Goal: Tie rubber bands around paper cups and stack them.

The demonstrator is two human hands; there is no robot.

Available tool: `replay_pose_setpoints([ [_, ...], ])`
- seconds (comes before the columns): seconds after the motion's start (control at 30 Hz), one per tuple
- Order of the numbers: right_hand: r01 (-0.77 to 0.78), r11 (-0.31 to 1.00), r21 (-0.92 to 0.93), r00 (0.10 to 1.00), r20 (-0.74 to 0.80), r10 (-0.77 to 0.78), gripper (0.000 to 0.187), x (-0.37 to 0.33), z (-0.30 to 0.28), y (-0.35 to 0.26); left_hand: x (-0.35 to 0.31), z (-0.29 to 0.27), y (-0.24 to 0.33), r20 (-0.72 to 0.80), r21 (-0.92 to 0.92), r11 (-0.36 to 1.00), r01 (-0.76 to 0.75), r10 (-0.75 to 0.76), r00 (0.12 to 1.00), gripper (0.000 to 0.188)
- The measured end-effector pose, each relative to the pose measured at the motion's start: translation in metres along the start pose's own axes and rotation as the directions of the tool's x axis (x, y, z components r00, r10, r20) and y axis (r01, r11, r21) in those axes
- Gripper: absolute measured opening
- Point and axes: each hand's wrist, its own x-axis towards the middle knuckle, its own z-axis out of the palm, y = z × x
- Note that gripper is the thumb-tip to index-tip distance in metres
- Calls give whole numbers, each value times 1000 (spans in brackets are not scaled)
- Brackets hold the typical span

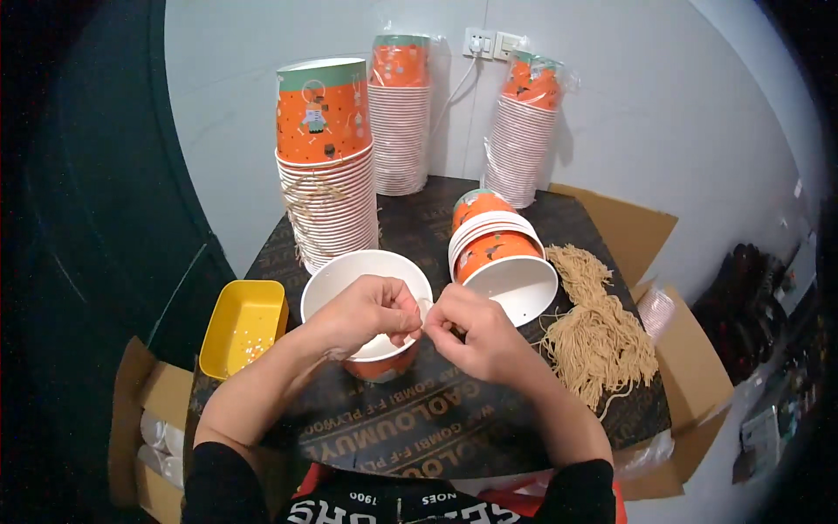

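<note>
Over a white-lined paper bucket (pixel 367 262) at the table's middle, my two hands meet almost fingertip to fingertip. My left hand (pixel 380 310) is closed in a pinch above the bucket's opening. Beside it, my right hand (pixel 476 332) is pinched too, its fingers curled. A small pale bit (pixel 425 307) shows between the fingertips, too small to name. To the right, several orange paper buckets (pixel 497 249) lie nested on their side, mouth toward me. A bundle of tan cords (pixel 602 336) lies beyond my right hand.
A tall stack of upside-down buckets (pixel 327 183) stands behind, cords draped on it. Two plastic-wrapped stacks, one left (pixel 400 122) and one right (pixel 524 131), stand near the wall. A yellow tray (pixel 218 332) holds small pale bits. Cardboard boxes flank the dark table (pixel 375 437).
</note>
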Motion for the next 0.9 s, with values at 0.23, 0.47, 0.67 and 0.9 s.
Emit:
replay_pose_setpoints([
  [0.23,4,998,-58,995,-96,-9,7,2,6,12,-4,2,-2,-37,88,996,-33,37,999,12],
  [0.47,4,1000,-9,1000,-19,-4,8,1,17,25,-5,8,-8,-73,332,938,-95,126,989,10],
  [0.67,8,1000,-23,999,-39,-9,8,2,21,29,-9,24,-12,19,890,341,-304,638,770,11],
  [0.9,9,998,55,997,-72,-5,14,1,23,35,-12,25,-15,53,959,189,-211,613,788,18],
])
